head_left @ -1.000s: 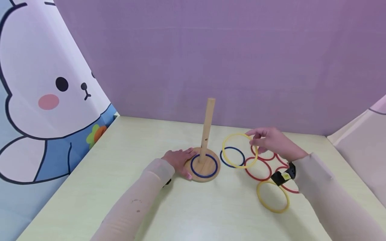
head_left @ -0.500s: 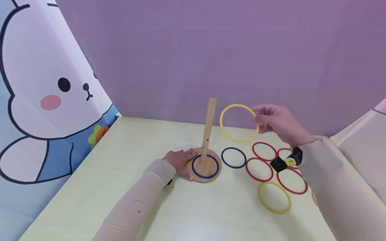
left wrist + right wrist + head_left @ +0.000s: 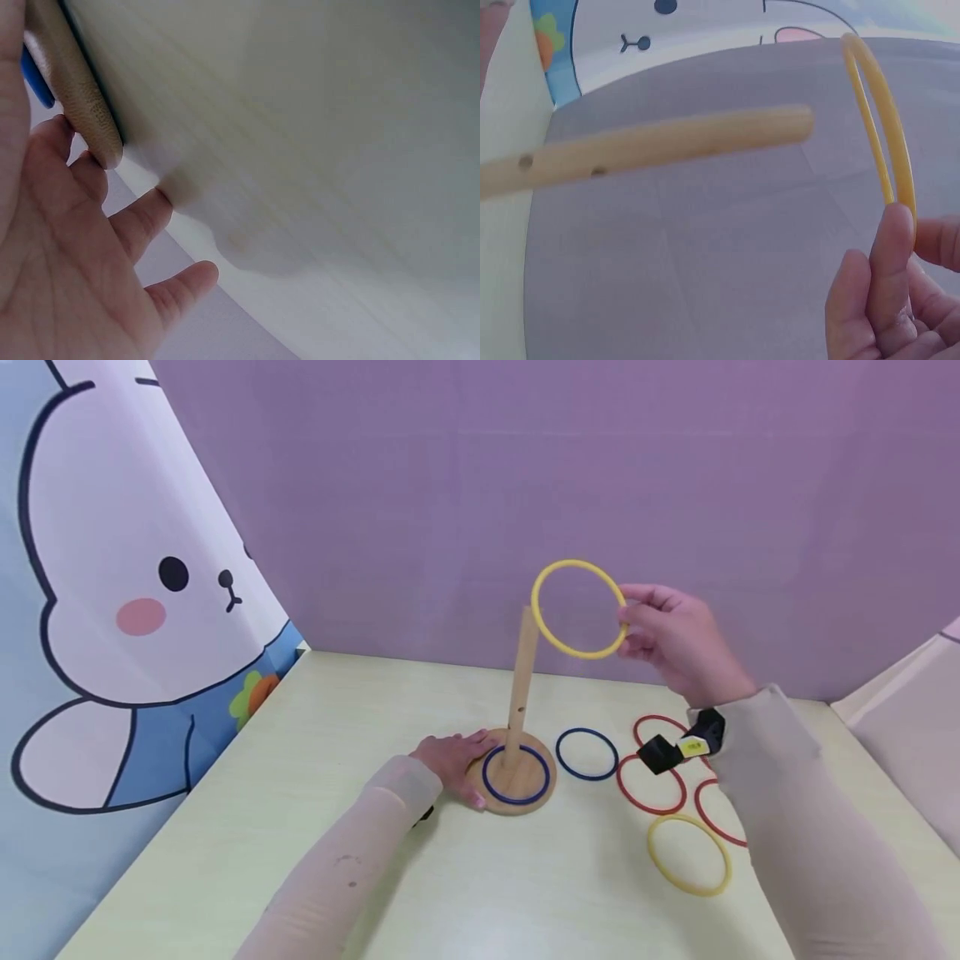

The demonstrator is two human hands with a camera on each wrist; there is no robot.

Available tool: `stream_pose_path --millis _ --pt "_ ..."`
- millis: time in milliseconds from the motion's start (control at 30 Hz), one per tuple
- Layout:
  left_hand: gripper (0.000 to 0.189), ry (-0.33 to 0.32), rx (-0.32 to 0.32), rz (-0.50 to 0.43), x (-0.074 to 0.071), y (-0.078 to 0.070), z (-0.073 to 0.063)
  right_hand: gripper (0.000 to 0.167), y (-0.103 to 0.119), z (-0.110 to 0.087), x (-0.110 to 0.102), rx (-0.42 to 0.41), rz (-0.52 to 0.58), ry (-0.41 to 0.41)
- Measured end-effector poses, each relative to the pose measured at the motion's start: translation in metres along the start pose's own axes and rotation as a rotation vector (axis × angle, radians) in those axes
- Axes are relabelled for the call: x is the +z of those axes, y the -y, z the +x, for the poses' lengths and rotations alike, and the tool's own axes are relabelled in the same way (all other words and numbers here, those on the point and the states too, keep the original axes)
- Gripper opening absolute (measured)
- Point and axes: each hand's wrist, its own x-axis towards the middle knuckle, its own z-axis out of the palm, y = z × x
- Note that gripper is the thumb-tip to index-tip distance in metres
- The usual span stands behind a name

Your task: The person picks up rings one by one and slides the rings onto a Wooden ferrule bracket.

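Observation:
My right hand pinches a yellow ring by its right side, holding it tilted up in the air. The ring's left side overlaps the top of the wooden peg in the head view. Seen from the right wrist, the ring stands just beyond the peg's tip, with a gap between. My left hand rests at the left edge of the round wooden base, some fingertips touching its rim in the left wrist view. One dark blue ring lies on the base around the peg's foot.
Right of the base, another blue ring lies on the pale table. Several red rings and a yellow ring lie farther right, partly hidden by my right sleeve. A purple cloth hangs behind.
My right hand has lifted the yellow ring from low over the table up to the height of the peg's top, and shifted it slightly left. The left hand has stayed at the base.

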Motion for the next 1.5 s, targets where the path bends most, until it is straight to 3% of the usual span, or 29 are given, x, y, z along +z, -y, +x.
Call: stream_pose_path --millis 200,467,733,967,1167,1500 --pt "0.099 0.003 -0.011 0.016 0.002 0.001 0.001 0.024 -0.001 0.006 0.015 0.004 0.122 0.01" --pt "0.099 0.009 -0.009 0.027 0.0 -0.001 0.001 0.025 -0.005 0.011 0.033 0.015 0.126 -0.071" --pt "0.099 0.007 -0.003 0.032 0.0 -0.004 0.0 0.015 -0.009 0.017 0.043 0.078 0.154 -0.039" --pt "0.099 0.004 -0.011 0.043 0.001 -0.003 0.002 0.024 -0.013 0.021 0.041 0.179 -0.002 0.002" --pt "0.099 0.004 -0.009 0.038 0.001 -0.002 0.002 0.038 -0.021 0.024 0.038 0.217 -0.142 0.066" --pt "0.099 0.011 -0.02 0.04 0.001 -0.003 0.001 0.039 -0.043 0.026 0.038 0.269 -0.266 0.145"
